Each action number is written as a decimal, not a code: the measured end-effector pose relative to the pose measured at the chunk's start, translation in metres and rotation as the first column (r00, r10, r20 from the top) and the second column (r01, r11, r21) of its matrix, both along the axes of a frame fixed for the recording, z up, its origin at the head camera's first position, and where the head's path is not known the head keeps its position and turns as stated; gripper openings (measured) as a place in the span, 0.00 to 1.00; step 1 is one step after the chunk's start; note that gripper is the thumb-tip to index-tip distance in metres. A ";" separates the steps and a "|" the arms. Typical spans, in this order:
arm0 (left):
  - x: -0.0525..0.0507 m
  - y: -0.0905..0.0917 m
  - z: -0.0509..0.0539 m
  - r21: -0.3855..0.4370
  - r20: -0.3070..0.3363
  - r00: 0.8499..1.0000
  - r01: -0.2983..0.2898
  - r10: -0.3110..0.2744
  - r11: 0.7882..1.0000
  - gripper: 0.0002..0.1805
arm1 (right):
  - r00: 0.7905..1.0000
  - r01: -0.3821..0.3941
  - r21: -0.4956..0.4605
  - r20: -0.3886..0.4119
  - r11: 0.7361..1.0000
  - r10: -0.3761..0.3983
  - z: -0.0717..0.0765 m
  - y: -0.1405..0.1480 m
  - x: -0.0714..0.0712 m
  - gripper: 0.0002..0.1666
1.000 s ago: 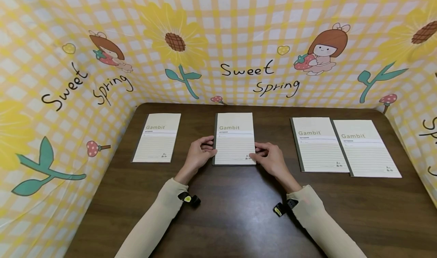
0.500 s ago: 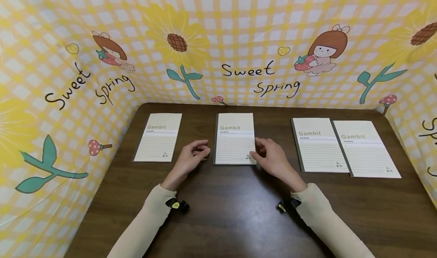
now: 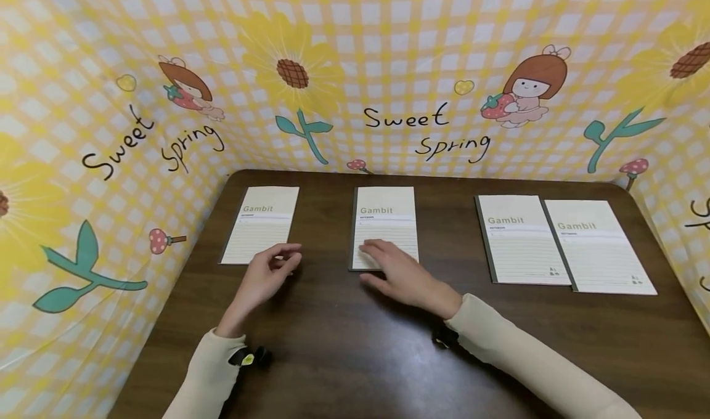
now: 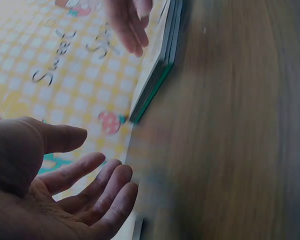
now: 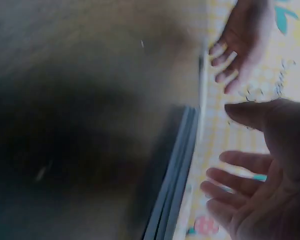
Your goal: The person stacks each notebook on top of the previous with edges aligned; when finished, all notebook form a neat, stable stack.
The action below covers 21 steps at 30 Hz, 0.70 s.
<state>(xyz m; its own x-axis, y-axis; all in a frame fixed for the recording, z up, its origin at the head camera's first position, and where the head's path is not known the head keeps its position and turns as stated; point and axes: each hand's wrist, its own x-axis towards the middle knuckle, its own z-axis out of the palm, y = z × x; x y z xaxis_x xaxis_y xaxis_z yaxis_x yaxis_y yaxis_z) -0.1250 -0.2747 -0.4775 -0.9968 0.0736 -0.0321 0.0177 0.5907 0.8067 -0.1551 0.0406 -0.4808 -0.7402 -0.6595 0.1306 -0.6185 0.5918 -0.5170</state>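
Observation:
A white notebook with a dark spine and "Gambit" on its cover (image 3: 388, 229) lies mid-table. The left wrist view shows it as the top of a small stack (image 4: 157, 82). Over its lower part hovers my right hand (image 3: 400, 278), fingers loosely extended and gripping nothing; whether they touch the cover I cannot tell. My left hand (image 3: 265, 280) is at the lower right corner of the left notebook (image 3: 261, 228), its fingers relaxed and nothing held between them.
Two more notebooks, one (image 3: 518, 246) slightly overlapping the other (image 3: 599, 246), lie on the right of the dark wooden table (image 3: 355, 357). A yellow checked cloth (image 3: 388, 55) with flower prints rises behind the table and along both sides.
My left hand has let go of the middle notebook's left edge and moved left to the left notebook. My right hand has left the right edge and shifted left over the middle notebook.

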 end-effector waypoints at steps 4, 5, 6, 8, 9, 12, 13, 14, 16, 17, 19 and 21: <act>0.006 -0.017 0.004 -0.002 0.003 0.998 -0.056 0.056 0.998 0.21 | 0.991 -0.136 0.071 0.010 0.988 0.136 -0.005 -0.020 0.005 0.39; 0.008 -0.020 0.005 0.004 0.009 0.997 -0.072 0.072 0.997 0.21 | 0.986 -0.168 0.088 0.014 0.982 0.167 -0.007 -0.025 0.006 0.39; 0.009 -0.024 0.006 0.004 0.015 0.996 -0.086 0.086 0.996 0.21 | 0.981 -0.194 0.107 0.019 0.975 0.193 -0.008 -0.030 0.007 0.40; 0.012 -0.031 0.007 -0.015 0.017 0.993 -0.120 0.120 0.993 0.21 | 0.971 -0.238 0.146 0.034 0.960 0.235 -0.010 -0.040 0.008 0.42; 0.013 -0.033 0.008 -0.040 0.007 0.990 -0.139 0.139 0.990 0.21 | 0.967 -0.255 0.161 0.041 0.954 0.251 -0.011 -0.044 0.009 0.42; 0.019 -0.042 0.007 -0.138 -0.051 0.981 -0.191 0.186 0.972 0.21 | 0.956 -0.294 0.203 0.063 0.934 0.287 -0.012 -0.057 0.009 0.44; 0.021 -0.044 0.006 -0.166 -0.074 0.977 -0.208 0.198 0.964 0.21 | 0.953 -0.303 0.213 0.069 0.929 0.295 -0.013 -0.061 0.009 0.44; 0.023 -0.046 0.006 -0.190 -0.097 0.974 -0.222 0.207 0.956 0.20 | 0.951 -0.310 0.221 0.069 0.925 0.302 -0.013 -0.066 0.008 0.45; 0.025 -0.051 0.003 -0.229 -0.140 0.965 -0.249 0.221 0.941 0.20 | 0.945 -0.326 0.233 0.082 0.916 0.316 -0.013 -0.074 0.006 0.46; 0.027 -0.053 0.002 -0.240 -0.157 0.961 -0.260 0.227 0.935 0.20 | 0.943 -0.333 0.237 0.086 0.913 0.322 -0.013 -0.078 0.006 0.46; 0.029 -0.057 0.001 -0.267 -0.179 0.956 -0.274 0.232 0.924 0.21 | 0.939 -0.344 0.240 0.088 0.908 0.332 -0.014 -0.087 0.003 0.46; 0.030 -0.062 0.000 -0.301 -0.181 0.958 -0.269 0.222 0.915 0.24 | 0.936 -0.352 0.242 0.090 0.904 0.340 -0.014 -0.096 0.001 0.47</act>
